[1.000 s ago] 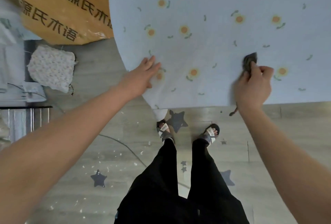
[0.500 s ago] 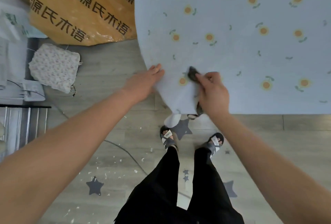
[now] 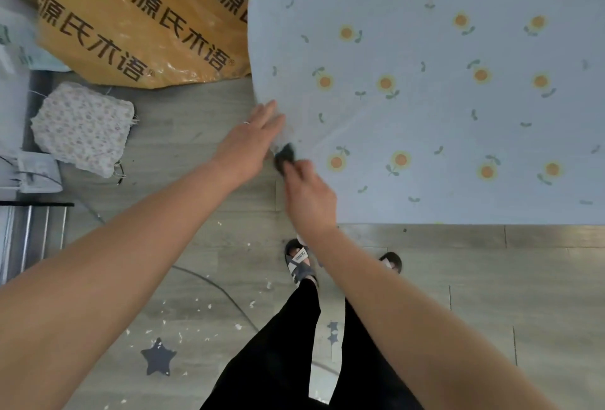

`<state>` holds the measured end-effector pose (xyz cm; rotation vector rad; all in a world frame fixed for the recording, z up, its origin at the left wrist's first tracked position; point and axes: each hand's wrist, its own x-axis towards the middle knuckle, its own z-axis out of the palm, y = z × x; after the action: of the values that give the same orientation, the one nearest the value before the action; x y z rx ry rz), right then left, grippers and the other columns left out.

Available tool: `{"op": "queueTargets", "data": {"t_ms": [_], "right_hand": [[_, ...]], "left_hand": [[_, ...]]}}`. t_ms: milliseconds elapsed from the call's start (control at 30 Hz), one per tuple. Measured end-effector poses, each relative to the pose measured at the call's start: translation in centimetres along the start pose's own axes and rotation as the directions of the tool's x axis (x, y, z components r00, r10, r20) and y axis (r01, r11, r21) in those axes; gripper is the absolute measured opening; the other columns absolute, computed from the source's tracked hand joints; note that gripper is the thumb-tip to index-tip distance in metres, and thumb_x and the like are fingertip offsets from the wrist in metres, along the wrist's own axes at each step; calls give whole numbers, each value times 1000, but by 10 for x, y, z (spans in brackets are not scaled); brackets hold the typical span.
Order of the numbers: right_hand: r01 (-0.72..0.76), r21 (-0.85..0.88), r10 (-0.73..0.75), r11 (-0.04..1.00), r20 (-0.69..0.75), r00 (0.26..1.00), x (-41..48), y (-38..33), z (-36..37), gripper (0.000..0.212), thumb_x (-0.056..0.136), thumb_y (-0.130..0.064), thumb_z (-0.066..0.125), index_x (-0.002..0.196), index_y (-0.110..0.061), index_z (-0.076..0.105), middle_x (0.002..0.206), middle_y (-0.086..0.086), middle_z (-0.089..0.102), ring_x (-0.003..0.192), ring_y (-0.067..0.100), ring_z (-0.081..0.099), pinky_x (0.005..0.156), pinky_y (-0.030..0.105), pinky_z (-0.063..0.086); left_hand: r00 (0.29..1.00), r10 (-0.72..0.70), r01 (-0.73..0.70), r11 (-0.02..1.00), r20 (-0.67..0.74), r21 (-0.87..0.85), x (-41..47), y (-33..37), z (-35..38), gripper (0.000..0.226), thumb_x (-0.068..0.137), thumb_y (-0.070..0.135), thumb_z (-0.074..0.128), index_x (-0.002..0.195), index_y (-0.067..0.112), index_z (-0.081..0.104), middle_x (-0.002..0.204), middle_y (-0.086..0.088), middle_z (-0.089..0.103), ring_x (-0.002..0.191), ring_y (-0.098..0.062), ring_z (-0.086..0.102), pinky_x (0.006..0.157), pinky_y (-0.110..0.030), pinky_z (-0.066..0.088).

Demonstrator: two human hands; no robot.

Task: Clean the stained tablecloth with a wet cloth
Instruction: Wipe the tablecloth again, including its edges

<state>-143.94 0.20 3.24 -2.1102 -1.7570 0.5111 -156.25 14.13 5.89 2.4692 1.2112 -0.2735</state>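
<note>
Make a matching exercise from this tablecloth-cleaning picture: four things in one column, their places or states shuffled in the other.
Column A
1. small dark grey cloth
2. left hand
3. big orange plastic bag with black lettering
4. white floral fabric square

Column B
a. on the grey floor, loose threads at its edges
b. pinched by the right hand
c. fingers straight, flat on the edge of the pale blue flower-print tablecloth
d. partly hidden behind the tablecloth's edge

Pairs: 1-b, 2-c, 3-d, 4-a.

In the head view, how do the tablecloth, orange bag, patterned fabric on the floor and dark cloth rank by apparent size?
1. tablecloth
2. orange bag
3. patterned fabric
4. dark cloth, partly hidden by the right hand
</note>
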Motion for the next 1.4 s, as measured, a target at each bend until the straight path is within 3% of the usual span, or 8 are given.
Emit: {"op": "queueTargets", "data": {"t_ms": [167, 267, 433, 667, 833, 1067, 1200, 1400], "right_hand": [[390, 92, -400, 916, 152, 904, 4, 47, -45, 31, 91, -22, 54, 117, -20, 71, 105, 4, 60, 66, 27, 60, 52, 32, 49], [41, -23, -44, 999, -135, 990, 50, 114, -106, 34, 96, -20, 54, 127, -17, 66, 115, 7, 56, 69, 23, 57, 61, 30, 48], [-645, -56, 592, 762, -342, 730, 104, 156, -114, 34, 102, -23, 39, 130, -10, 53, 133, 14, 42, 86, 40, 61, 76, 41, 48], [-119, -15, 117, 993, -102, 988, 70, -3, 1, 39, 95, -25, 56, 133, -16, 58, 116, 8, 53, 69, 29, 61, 56, 37, 53], [193, -8, -188, 981, 191, 963, 69, 18, -33, 35, 92, -24, 58, 126, -25, 65, 112, 2, 53, 77, 28, 63, 70, 42, 56], [-719, -38, 678, 694, -302, 670, 109, 128, -95, 36, 102, -19, 41, 134, -11, 54, 135, 14, 43, 94, 40, 61, 82, 37, 44], [-403, -157, 367, 902, -215, 905, 128, 48, -32, 43, 100, -36, 47, 135, -11, 50, 131, 13, 44, 77, 32, 57, 69, 36, 42], [130, -154, -135, 980, -25, 990, 110, -8, 8, 38, 99, -21, 53, 135, -14, 58, 114, 8, 54, 63, 26, 52, 52, 34, 49]], "left_hand": [[992, -46, 41, 998, 120, 39, 18, -31, -13, 97, 93, 10, 68, 162, 11, 0, 170, -5, -11, 157, -30, 6, 125, -48, 21], [994, -47, 52, 997, 96, -48, 17, -35, -4, 98, 92, -5, 59, 163, 17, -5, 168, 5, -20, 155, -28, 16, 125, -49, 22], [985, -102, 119, 985, 136, -127, 16, -35, -3, 104, 90, -5, 59, 163, 27, -7, 163, 18, -27, 108, -33, 62, 95, -50, 52], [968, -102, 125, 988, 228, -92, 18, -41, -21, 103, 87, -12, 48, 162, 34, -5, 164, 22, -23, 85, -24, 62, 71, -41, 56], [966, -54, 81, 992, 252, -98, 18, -53, -31, 105, 86, -14, 43, 161, 41, -5, 160, 30, -24, 92, -27, 67, 72, -43, 57], [970, 24, 48, 956, 240, -291, 17, -68, -7, 118, 81, -20, 46, 157, 49, -14, 151, 41, -32, 100, -28, 68, 70, -50, 59], [986, -53, 93, 960, 156, -264, 12, -70, 16, 119, 82, -15, 51, 155, 38, -26, 154, 29, -39, 66, -30, 62, 55, -48, 56], [976, -127, 178, 932, 174, -315, -15, -94, 51, 95, 96, 3, 55, 161, 19, -12, 158, 16, -30, 135, -37, 48, 104, -50, 47]]}}
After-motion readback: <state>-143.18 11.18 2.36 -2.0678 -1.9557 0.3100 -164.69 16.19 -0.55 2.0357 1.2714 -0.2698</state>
